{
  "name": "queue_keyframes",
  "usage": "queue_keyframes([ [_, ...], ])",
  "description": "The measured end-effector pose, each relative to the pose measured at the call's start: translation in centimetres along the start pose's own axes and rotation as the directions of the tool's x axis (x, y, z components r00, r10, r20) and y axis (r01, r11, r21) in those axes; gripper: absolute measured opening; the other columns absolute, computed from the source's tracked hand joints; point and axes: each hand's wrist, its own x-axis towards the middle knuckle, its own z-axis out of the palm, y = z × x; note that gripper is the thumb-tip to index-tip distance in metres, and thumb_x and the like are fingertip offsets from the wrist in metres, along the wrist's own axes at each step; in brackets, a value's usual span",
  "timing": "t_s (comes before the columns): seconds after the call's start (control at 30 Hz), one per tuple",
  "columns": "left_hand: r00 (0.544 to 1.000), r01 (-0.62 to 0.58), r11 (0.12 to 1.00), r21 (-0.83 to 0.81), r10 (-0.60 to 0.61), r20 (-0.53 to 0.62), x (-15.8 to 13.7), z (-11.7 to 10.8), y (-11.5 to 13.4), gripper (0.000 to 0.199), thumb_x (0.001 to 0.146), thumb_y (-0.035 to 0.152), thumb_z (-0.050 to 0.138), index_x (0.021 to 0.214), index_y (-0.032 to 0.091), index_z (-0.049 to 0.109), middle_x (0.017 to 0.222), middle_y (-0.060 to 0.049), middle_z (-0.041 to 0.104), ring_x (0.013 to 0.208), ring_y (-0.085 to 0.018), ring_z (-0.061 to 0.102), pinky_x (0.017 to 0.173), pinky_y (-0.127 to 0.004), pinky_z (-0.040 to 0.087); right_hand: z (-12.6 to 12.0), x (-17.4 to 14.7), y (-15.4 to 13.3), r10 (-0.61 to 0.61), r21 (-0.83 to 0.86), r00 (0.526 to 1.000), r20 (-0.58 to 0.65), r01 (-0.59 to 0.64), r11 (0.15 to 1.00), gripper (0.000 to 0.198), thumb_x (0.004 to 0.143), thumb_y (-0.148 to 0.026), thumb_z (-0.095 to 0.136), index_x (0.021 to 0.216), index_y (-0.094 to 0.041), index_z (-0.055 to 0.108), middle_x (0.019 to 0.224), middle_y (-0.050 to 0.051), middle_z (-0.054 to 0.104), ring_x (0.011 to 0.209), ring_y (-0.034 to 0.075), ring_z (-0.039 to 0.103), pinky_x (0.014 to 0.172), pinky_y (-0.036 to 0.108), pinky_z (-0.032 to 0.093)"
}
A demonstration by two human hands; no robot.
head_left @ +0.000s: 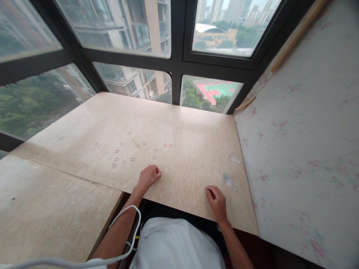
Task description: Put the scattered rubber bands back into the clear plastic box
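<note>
My left hand (150,175) is closed with its fingers curled, resting on the tabletop (193,149) just below a loose group of small thin rings. Whatever its fingers hold, if anything, is too small to make out. Nearest to it lies a thin ring (154,157). A red ring (165,145) sits beside a pale ring (170,145) farther up, and several more rings spread out to the left, among them a dark red ring (117,151). On the right, near the front edge, my right hand (217,203) is curled with thumb and finger together; nothing in that pinch can be made out.
A clear plastic packet (227,179) with a label lies right of my right hand, and a crumpled clear wrapper (235,158) is beyond it. A floral wall (294,149) borders the right side. Dark-framed windows stand behind. A white cable (137,213) loops by my left forearm.
</note>
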Motion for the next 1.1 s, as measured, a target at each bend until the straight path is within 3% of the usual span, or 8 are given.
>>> queue_keyframes([
  [0.17, 0.998, -0.045, 0.953, -0.301, 0.031, -0.049, -0.4, 0.8, 2.1, 0.008, 0.073, 0.023, 0.058, 0.071, 0.019, 0.064, 0.074, -0.003, 0.068, 0.070, -0.017, 0.062, 0.063, -0.027, 0.043, 0.2, 0.2, 0.0, 0.007, 0.005, 1.000, -0.013, -0.007, 1.000, 0.017, 0.087, -0.029, 0.050, 0.087, -0.022, 0.065, 0.088, 0.007, 0.068, 0.083, 0.022, 0.062, 0.074, 0.036, 0.052],
  [0.37, 0.994, -0.064, 0.635, -0.770, 0.110, 0.008, -0.1, 2.3, 7.4, 0.015, 0.071, 0.031, 0.063, 0.072, 0.016, 0.063, 0.063, 0.000, 0.064, 0.054, -0.012, 0.058, 0.051, -0.022, 0.045, 0.4, 0.4, 0.0, 0.004, 0.021, 1.000, -0.022, -0.004, 1.000, 0.017, 0.088, -0.026, 0.048, 0.086, -0.022, 0.065, 0.087, 0.007, 0.068, 0.083, 0.021, 0.062, 0.077, 0.036, 0.051],
  [0.47, 0.984, -0.067, 0.499, -0.864, 0.176, 0.025, 0.1, 2.8, 10.6, 0.021, 0.069, 0.035, 0.068, 0.073, 0.015, 0.063, 0.067, -0.002, 0.066, 0.052, -0.010, 0.057, 0.048, -0.021, 0.046, 0.3, 0.5, -0.1, -0.003, 0.030, 1.000, -0.024, 0.003, 1.000, 0.018, 0.088, -0.023, 0.047, 0.087, -0.022, 0.065, 0.087, 0.006, 0.068, 0.083, 0.021, 0.062, 0.077, 0.035, 0.050],
  [0.57, 0.977, -0.052, 0.425, -0.904, 0.210, 0.043, 0.2, 3.1, 13.7, 0.025, 0.068, 0.037, 0.073, 0.076, 0.015, 0.064, 0.068, -0.002, 0.067, 0.051, -0.009, 0.057, 0.047, -0.021, 0.047, 0.3, 0.5, -0.2, -0.012, 0.038, 1.000, -0.024, 0.013, 0.999, 0.018, 0.086, -0.019, 0.047, 0.087, -0.022, 0.066, 0.086, 0.006, 0.068, 0.082, 0.020, 0.062, 0.076, 0.033, 0.050],
  [0.67, 0.967, -0.061, 0.414, -0.908, 0.248, 0.048, 0.3, 3.4, 16.5, 0.024, 0.068, 0.036, 0.074, 0.077, 0.015, 0.066, 0.070, -0.002, 0.069, 0.052, -0.009, 0.058, 0.048, -0.021, 0.048, 0.2, 0.6, -0.3, -0.012, 0.043, 0.999, -0.030, 0.013, 0.999, 0.018, 0.084, -0.016, 0.048, 0.086, -0.022, 0.065, 0.084, 0.005, 0.067, 0.081, 0.020, 0.062, 0.075, 0.032, 0.049],
  [0.8, 0.940, -0.126, 0.462, -0.878, 0.339, 0.044, 0.9, 4.6, 20.3, 0.021, 0.072, 0.035, 0.072, 0.078, 0.015, 0.068, 0.074, -0.003, 0.070, 0.052, -0.009, 0.058, 0.049, -0.020, 0.048, 0.1, 0.6, -0.4, -0.015, 0.056, 0.999, -0.038, 0.017, 0.998, 0.021, 0.081, -0.011, 0.047, 0.086, -0.022, 0.064, 0.083, 0.003, 0.066, 0.080, 0.019, 0.062, 0.074, 0.031, 0.049],
  [1.0, 0.833, -0.299, 0.568, -0.767, 0.547, 0.080, 2.0, 7.6, 25.8, 0.017, 0.080, 0.024, 0.064, 0.093, 0.014, 0.069, 0.082, -0.005, 0.071, 0.051, -0.009, 0.059, 0.050, -0.021, 0.047, 0.1, 0.8, -0.4, -0.029, 0.043, 0.999, -0.045, 0.031, 0.999, 0.020, 0.080, -0.011, 0.046, 0.081, -0.022, 0.062, 0.080, 0.003, 0.065, 0.078, 0.020, 0.060, 0.073, 0.031, 0.047],
  [1.1, 0.807, -0.413, 0.641, -0.647, 0.587, 0.066, 2.2, 8.5, 27.7, 0.017, 0.080, 0.019, 0.063, 0.095, 0.015, 0.070, 0.087, -0.006, 0.073, 0.059, -0.012, 0.063, 0.058, -0.024, 0.050, 0.1, 0.8, -0.3, -0.021, 0.029, 0.998, -0.056, 0.023, 0.999, 0.019, 0.079, -0.012, 0.045, 0.079, -0.022, 0.061, 0.078, 0.004, 0.065, 0.074, 0.021, 0.060, 0.068, 0.031, 0.047],
])
